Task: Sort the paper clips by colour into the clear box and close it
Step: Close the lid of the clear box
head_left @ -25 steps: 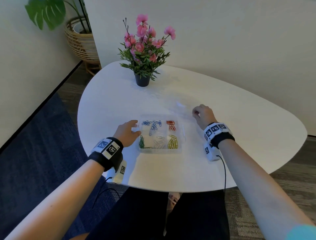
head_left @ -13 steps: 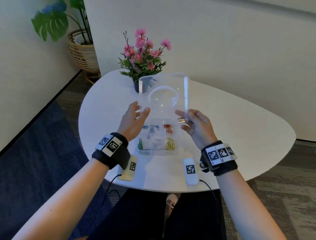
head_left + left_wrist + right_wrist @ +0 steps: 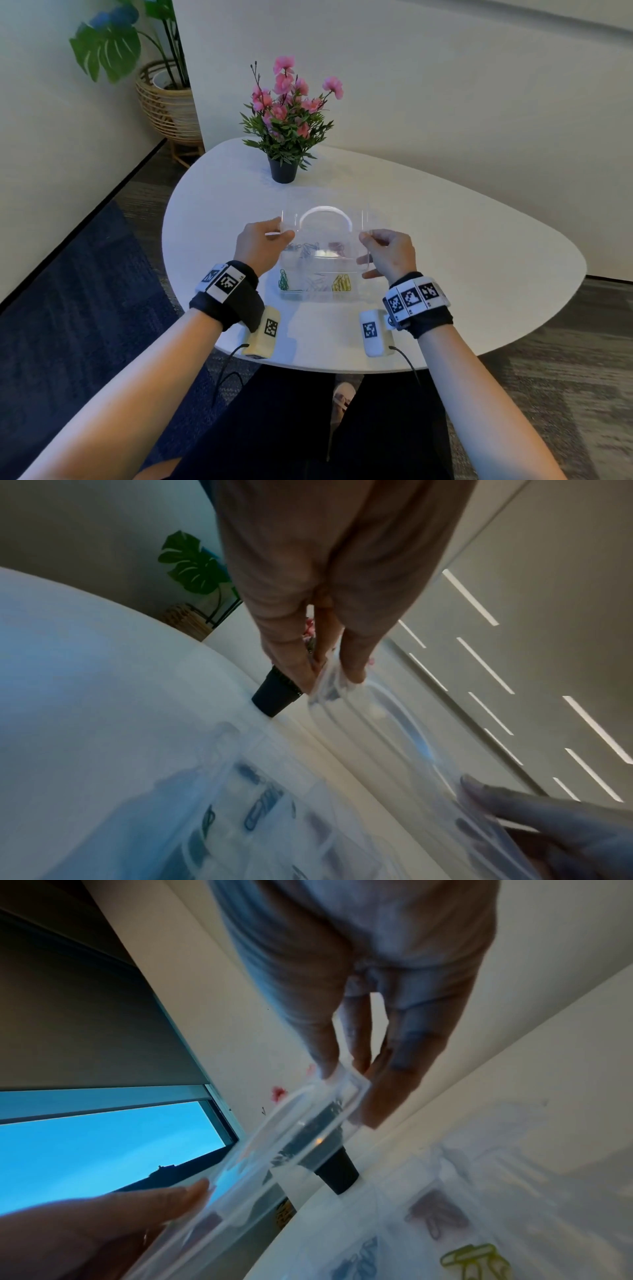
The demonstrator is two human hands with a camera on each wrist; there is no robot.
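Both hands hold the clear lid (image 3: 325, 236) tilted just above the open clear box (image 3: 294, 295) on the white table. My left hand (image 3: 286, 233) pinches the lid's left edge and my right hand (image 3: 364, 238) pinches its right edge. In the box lie green clips (image 3: 283, 281), pale clips (image 3: 317, 282) and yellow clips (image 3: 342, 283) in the near row; blue clips (image 3: 306, 248) and red clips (image 3: 337, 246) show through the lid. The left wrist view has my left hand (image 3: 329, 680) pinching the lid (image 3: 394, 723). Likewise my right hand (image 3: 346, 1074) grips the lid (image 3: 274, 1150).
A black pot of pink flowers (image 3: 283, 169) stands on the table (image 3: 479, 260) behind the box. A wicker planter (image 3: 171, 106) sits on the floor at the far left. The table's near edge runs just below my wrists.
The lid, held upright in front of the flowers half a second ago, has come down and tilted flatter over the box. Both hands have dropped with it.
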